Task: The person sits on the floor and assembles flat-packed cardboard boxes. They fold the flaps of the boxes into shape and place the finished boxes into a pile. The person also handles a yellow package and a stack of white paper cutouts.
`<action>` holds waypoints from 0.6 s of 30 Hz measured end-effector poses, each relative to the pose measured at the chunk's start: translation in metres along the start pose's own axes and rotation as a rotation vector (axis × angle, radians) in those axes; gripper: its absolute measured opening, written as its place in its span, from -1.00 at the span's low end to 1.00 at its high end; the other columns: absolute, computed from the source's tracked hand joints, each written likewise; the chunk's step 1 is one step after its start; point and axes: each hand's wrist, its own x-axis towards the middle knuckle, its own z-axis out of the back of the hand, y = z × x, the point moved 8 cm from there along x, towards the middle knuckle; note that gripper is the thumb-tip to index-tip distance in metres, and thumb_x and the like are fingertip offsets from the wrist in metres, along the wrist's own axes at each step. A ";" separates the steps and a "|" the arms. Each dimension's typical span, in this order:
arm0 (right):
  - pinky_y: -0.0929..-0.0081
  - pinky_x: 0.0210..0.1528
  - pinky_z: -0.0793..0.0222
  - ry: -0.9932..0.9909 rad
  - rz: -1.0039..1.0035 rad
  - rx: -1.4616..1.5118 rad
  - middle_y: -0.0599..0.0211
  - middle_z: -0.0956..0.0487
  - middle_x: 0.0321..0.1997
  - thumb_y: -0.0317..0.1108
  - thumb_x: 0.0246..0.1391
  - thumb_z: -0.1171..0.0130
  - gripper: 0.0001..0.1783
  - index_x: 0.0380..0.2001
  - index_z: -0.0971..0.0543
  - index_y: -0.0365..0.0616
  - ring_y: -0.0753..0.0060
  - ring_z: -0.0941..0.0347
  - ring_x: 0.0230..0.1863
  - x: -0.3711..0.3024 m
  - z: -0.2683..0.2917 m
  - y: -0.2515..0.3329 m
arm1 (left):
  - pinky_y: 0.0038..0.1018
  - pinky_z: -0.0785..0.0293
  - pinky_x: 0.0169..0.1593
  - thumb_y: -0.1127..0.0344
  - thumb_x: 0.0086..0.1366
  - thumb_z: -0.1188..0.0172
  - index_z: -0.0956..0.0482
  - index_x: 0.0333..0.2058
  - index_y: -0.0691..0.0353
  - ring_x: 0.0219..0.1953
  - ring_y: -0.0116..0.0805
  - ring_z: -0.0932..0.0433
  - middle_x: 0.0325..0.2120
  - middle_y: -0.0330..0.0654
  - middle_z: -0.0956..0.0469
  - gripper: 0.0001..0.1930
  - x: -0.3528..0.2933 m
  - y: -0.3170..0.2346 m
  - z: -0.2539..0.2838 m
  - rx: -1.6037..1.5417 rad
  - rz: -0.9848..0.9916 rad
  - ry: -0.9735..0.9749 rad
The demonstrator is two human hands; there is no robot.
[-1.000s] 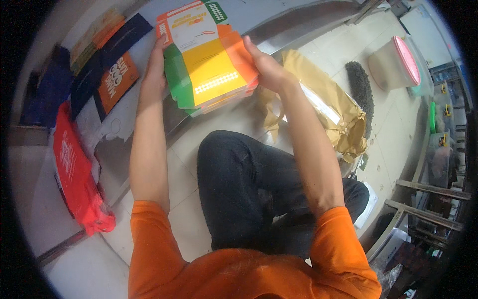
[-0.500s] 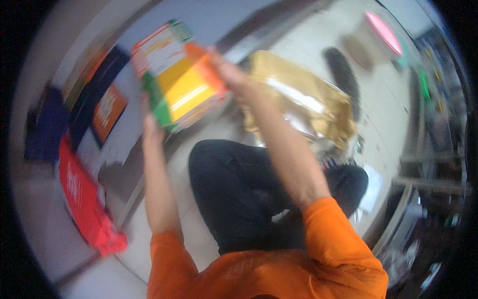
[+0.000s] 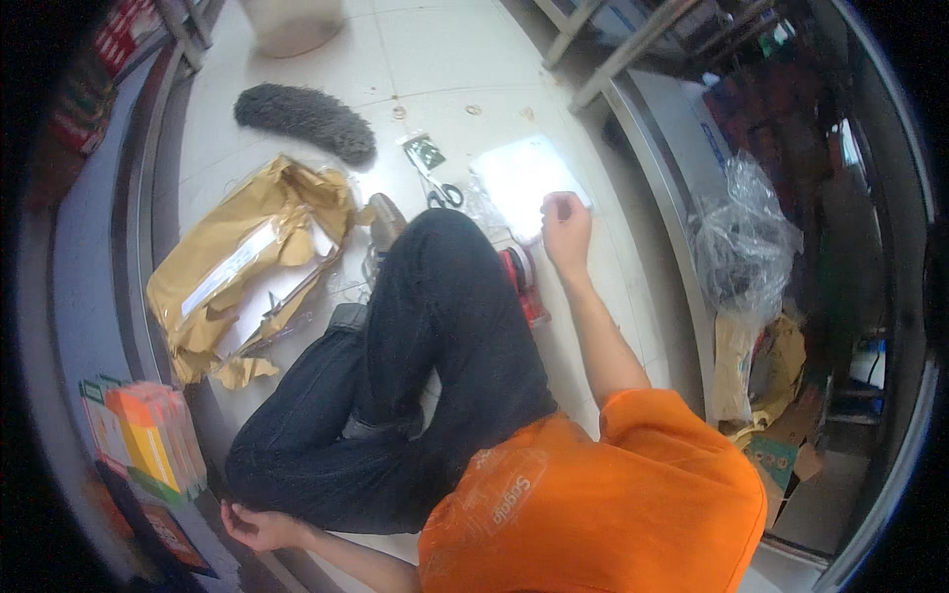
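Observation:
My right hand (image 3: 566,232) is over the near right part of a flat white packet (image 3: 524,178) on the floor, its fingers curled closed. Whether they grip the packet's edge I cannot make out. Low at the left, my left hand (image 3: 259,527) holds nothing, its fingers bent but apart, beside my folded leg. Close to it stands a stack of orange, yellow and green packs (image 3: 153,435) on the ledge. Black-handled scissors (image 3: 443,192) lie between my knee and the white packet. A red and white roll-like thing (image 3: 519,277) is partly hidden by my knee.
A torn gold-brown parcel wrapping (image 3: 237,262) lies left of my legs. Beyond it are a dark grey fluffy duster head (image 3: 306,121) and a pale bin (image 3: 295,22). Metal shelving (image 3: 657,198) runs along the right, with crumpled clear plastic (image 3: 748,237) and cardboard.
Both hands have let go of the colourful stack, which now stands at the left. My right hand has moved right to the white packet. The view has turned right.

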 end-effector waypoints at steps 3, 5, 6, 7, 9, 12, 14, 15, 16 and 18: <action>0.34 -0.26 -0.41 0.121 0.008 -0.226 0.08 -0.59 -0.45 -0.32 0.05 -0.11 -0.79 -0.43 -0.57 -0.29 0.33 -0.53 -0.41 -0.014 0.037 -0.032 | -0.38 -0.37 0.02 0.44 0.30 -0.05 -0.52 -0.18 0.40 -0.15 -0.25 -0.48 -0.20 -0.07 -0.55 -0.82 -0.013 -0.052 -0.016 -0.020 -0.051 0.080; 0.35 -0.26 -0.41 0.334 0.067 -0.261 0.03 -0.58 -0.45 -0.31 0.04 -0.12 -0.78 -0.43 -0.57 -0.30 0.32 -0.54 -0.40 -0.038 0.020 -0.045 | -0.39 -0.39 0.01 0.45 0.29 -0.05 -0.51 -0.20 0.39 -0.16 -0.27 -0.50 -0.24 -0.09 -0.55 -0.83 -0.024 -0.088 -0.053 0.040 -0.235 0.252; 0.36 -0.26 -0.41 0.309 0.013 -0.237 0.04 -0.58 -0.46 -0.31 0.05 -0.12 -0.77 -0.43 -0.57 -0.30 0.32 -0.54 -0.40 -0.046 0.024 -0.046 | -0.38 -0.39 0.01 0.47 0.26 -0.07 -0.52 -0.20 0.37 -0.17 -0.28 -0.50 -0.24 -0.10 -0.55 -0.83 -0.033 -0.101 -0.079 -0.008 -0.194 0.364; 0.37 -0.26 -0.41 0.303 -0.040 -0.200 0.05 -0.58 -0.46 -0.31 0.06 -0.12 -0.77 -0.44 -0.57 -0.30 0.32 -0.54 -0.39 -0.051 0.025 -0.042 | -0.39 -0.38 0.03 0.49 0.22 -0.09 -0.52 -0.20 0.36 -0.16 -0.29 -0.50 -0.25 -0.11 -0.55 -0.83 -0.039 -0.112 -0.103 0.003 -0.194 0.435; 0.38 -0.27 -0.40 0.225 -0.134 0.007 0.06 -0.58 -0.46 -0.30 0.07 -0.12 -0.77 -0.42 -0.56 -0.30 0.32 -0.53 -0.39 -0.048 0.025 -0.027 | -0.39 -0.39 0.02 0.51 0.19 -0.10 -0.53 -0.21 0.34 -0.14 -0.27 -0.52 -0.25 -0.09 -0.56 -0.82 -0.047 -0.128 -0.155 -0.053 -0.167 0.625; 0.40 -0.28 -0.40 0.188 -0.033 0.181 0.09 -0.58 -0.47 -0.29 0.08 -0.12 -0.76 -0.39 -0.56 -0.29 0.26 -0.52 -0.41 -0.044 -0.008 0.079 | -0.29 -0.37 0.05 0.43 0.17 -0.11 -0.53 -0.21 0.32 -0.10 -0.12 -0.52 -0.23 -0.03 -0.56 -0.80 -0.053 -0.128 -0.221 -0.053 -0.414 0.737; 0.37 -0.27 -0.41 0.359 0.201 0.247 0.04 -0.58 -0.46 -0.29 0.08 -0.13 -0.76 -0.35 -0.55 -0.30 0.15 -0.54 -0.40 -0.056 -0.069 0.146 | -0.21 -0.35 0.07 0.40 0.16 -0.10 -0.54 -0.22 0.31 -0.06 0.01 -0.49 -0.20 0.03 -0.55 -0.79 -0.060 -0.126 -0.248 0.007 -0.612 0.772; 0.29 -0.23 -0.42 0.538 0.143 0.213 -0.05 -0.57 -0.41 -0.28 0.07 -0.11 -0.74 -0.35 -0.56 -0.31 -0.02 -0.55 -0.34 -0.064 -0.108 0.165 | -0.18 -0.33 0.08 0.39 0.16 -0.09 -0.55 -0.22 0.32 -0.05 0.07 -0.47 -0.19 0.06 -0.54 -0.78 -0.064 -0.116 -0.256 0.027 -0.631 0.818; 0.20 -0.19 -0.42 0.664 0.231 0.183 -0.15 -0.56 -0.36 -0.28 0.06 -0.08 -0.73 -0.36 -0.58 -0.32 -0.11 -0.54 -0.28 -0.072 -0.157 0.173 | -0.18 -0.34 0.07 0.38 0.16 -0.09 -0.55 -0.22 0.31 -0.06 0.07 -0.47 -0.20 0.08 -0.54 -0.77 -0.069 -0.105 -0.259 0.031 -0.602 0.860; 0.17 -0.11 -0.42 0.923 0.151 -0.148 -0.18 -0.56 -0.27 -0.33 0.01 -0.05 -0.72 -0.33 -0.60 -0.33 -0.13 -0.52 -0.18 -0.086 -0.258 0.150 | -0.18 -0.36 0.04 0.36 0.15 -0.09 -0.55 -0.22 0.31 -0.08 0.07 -0.49 -0.22 0.10 -0.55 -0.76 -0.083 -0.091 -0.265 0.036 -0.541 0.944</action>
